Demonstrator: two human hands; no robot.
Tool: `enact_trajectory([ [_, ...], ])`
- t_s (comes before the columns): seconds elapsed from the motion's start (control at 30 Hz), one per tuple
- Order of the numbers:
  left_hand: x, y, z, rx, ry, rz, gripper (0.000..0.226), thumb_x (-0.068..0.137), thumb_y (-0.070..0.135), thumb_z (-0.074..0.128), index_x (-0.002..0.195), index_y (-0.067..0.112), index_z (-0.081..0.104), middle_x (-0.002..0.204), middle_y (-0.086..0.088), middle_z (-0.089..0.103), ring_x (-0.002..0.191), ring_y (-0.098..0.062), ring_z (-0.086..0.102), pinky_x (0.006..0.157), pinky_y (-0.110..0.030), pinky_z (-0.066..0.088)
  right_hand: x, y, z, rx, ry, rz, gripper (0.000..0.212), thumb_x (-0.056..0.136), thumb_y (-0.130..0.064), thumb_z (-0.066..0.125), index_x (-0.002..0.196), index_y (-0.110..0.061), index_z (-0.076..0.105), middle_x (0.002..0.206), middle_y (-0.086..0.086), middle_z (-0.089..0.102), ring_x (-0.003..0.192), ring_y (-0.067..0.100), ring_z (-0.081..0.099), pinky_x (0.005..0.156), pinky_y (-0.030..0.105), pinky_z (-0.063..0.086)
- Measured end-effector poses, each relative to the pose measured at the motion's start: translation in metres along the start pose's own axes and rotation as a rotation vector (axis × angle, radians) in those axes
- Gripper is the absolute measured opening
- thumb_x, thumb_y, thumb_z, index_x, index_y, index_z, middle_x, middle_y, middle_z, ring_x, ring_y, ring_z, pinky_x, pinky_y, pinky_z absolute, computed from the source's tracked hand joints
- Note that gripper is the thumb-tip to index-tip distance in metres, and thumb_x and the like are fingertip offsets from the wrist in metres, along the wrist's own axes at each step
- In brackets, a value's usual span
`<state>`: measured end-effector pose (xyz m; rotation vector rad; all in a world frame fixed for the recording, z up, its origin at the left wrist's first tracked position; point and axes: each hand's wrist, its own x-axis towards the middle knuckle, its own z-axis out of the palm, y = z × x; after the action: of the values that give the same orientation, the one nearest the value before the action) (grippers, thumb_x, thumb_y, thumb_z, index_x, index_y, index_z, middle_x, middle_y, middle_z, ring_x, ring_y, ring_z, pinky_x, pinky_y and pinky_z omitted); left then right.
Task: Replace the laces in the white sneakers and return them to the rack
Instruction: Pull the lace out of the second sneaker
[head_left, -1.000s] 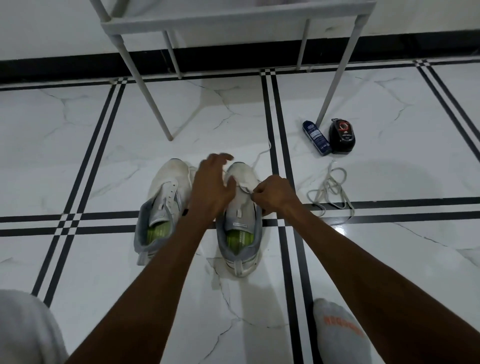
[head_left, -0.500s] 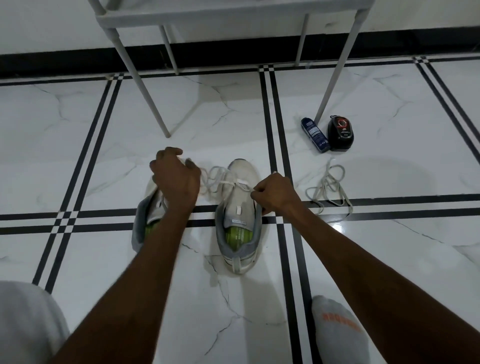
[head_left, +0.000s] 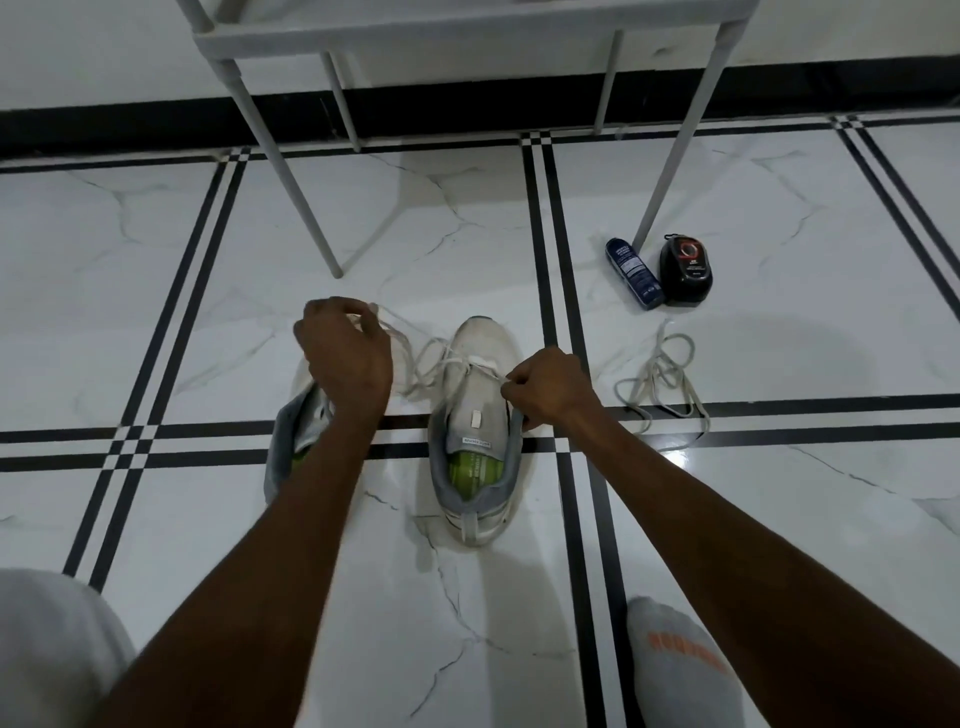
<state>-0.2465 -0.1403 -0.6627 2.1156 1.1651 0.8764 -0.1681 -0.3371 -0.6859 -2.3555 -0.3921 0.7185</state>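
On the tiled floor below the rack (head_left: 467, 31), the right sneaker (head_left: 475, 431) has a lace (head_left: 431, 358) through only its front eyelets; the rest of that shoe is unlaced, and the left sneaker (head_left: 296, 441), half hidden by the forearm, looks bare. Another lace (head_left: 660, 384) lies loose nearby. By my reckoning, most lacing and the return to the rack remain. Left hand (head_left: 345, 358) has a closed grip on one lace end, drawn outward; right hand (head_left: 550, 389) pinches the other end by the tongue
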Motion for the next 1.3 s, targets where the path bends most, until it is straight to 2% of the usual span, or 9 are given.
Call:
enact_trajectory([
  [0.1,-0.010,-0.002,0.001,0.054,-0.115,0.068,0.014,0.088,0.019,0.066,0.101,0.015,0.068,0.111,-0.012,0.064,0.105,-0.033,0.056,0.081,-0.022,0.030,-0.001,-0.003,-0.001,0.010,-0.009,0.011,0.024,0.081,-0.015,0.063,0.079,0.006,0.074,0.078,0.023,0.073,0.072,0.034,0.072,0.072,0.048,0.061],
  [0.23,-0.040,-0.008,0.020,0.097,-0.461,0.438,0.059,0.077,0.031,0.077,0.131,0.019,0.059,0.135,-0.005,0.053,0.122,-0.027,0.044,0.097,-0.033,0.033,-0.001,-0.003,0.000,0.024,0.001,0.009,0.023,0.083,-0.018,0.067,0.079,0.003,0.076,0.076,0.021,0.073,0.070,0.033,0.072,0.072,0.048,0.062],
  [0.37,-0.052,0.007,0.039,0.293,-0.712,0.561,0.009,0.086,0.017,0.071,0.092,0.010,0.072,0.109,-0.008,0.063,0.103,-0.027,0.059,0.075,-0.036,0.048,-0.001,-0.003,0.001,0.023,0.008,-0.009,0.026,0.085,-0.023,0.069,0.080,0.002,0.076,0.076,0.020,0.073,0.069,0.032,0.072,0.072,0.047,0.062],
  [0.5,-0.045,0.007,0.041,0.295,-0.682,0.520,0.008,0.088,0.000,0.059,0.094,0.004,0.062,0.097,-0.013,0.064,0.093,-0.031,0.063,0.071,-0.037,0.044,-0.003,0.000,0.002,0.013,0.017,-0.003,0.025,0.084,-0.021,0.068,0.078,0.002,0.076,0.074,0.020,0.073,0.069,0.032,0.072,0.071,0.047,0.062],
  [0.67,-0.029,-0.007,0.028,-0.123,-0.451,0.002,0.024,0.085,-0.008,0.057,0.102,0.007,0.049,0.100,-0.010,0.058,0.095,-0.036,0.063,0.083,-0.052,0.055,-0.001,-0.001,0.001,0.012,0.004,0.003,0.026,0.081,-0.018,0.067,0.078,0.007,0.074,0.076,0.022,0.073,0.069,0.033,0.072,0.068,0.050,0.061],
  [0.8,-0.042,0.000,0.015,0.043,-0.419,0.193,0.039,0.088,0.025,0.075,0.117,0.009,0.054,0.120,-0.012,0.051,0.110,-0.027,0.047,0.085,-0.037,0.041,-0.001,0.000,0.003,0.039,0.017,0.021,0.025,0.078,-0.019,0.069,0.080,0.005,0.075,0.075,0.020,0.073,0.065,0.032,0.072,0.064,0.051,0.061],
  [0.9,-0.069,0.002,0.012,0.058,-0.470,0.222,0.034,0.084,0.045,0.075,0.093,0.017,0.059,0.098,-0.001,0.056,0.089,-0.017,0.056,0.073,-0.031,0.044,-0.005,-0.008,0.004,-0.030,0.101,-0.061,0.030,0.080,-0.020,0.072,0.103,-0.001,0.075,0.102,0.015,0.073,0.092,0.029,0.071,0.084,0.042,0.059],
  [1.0,-0.086,-0.008,0.016,0.068,-0.549,0.206,0.025,0.085,0.029,0.075,0.100,0.011,0.065,0.098,-0.006,0.062,0.090,-0.021,0.059,0.074,-0.026,0.041,-0.002,-0.020,0.005,-0.045,0.095,-0.181,0.041,0.084,-0.017,0.075,0.123,-0.009,0.069,0.124,0.013,0.061,0.114,0.026,0.061,0.098,0.031,0.047],
  [1.3,-0.082,-0.024,0.012,-0.038,-0.515,0.187,0.019,0.094,0.009,0.056,0.089,0.007,0.075,0.084,-0.013,0.068,0.081,-0.027,0.061,0.068,-0.024,0.034,0.009,-0.038,0.027,-0.043,0.066,-0.364,0.013,0.087,-0.008,0.068,0.093,-0.007,0.080,0.093,0.010,0.076,0.085,0.020,0.069,0.080,0.028,0.053],
])
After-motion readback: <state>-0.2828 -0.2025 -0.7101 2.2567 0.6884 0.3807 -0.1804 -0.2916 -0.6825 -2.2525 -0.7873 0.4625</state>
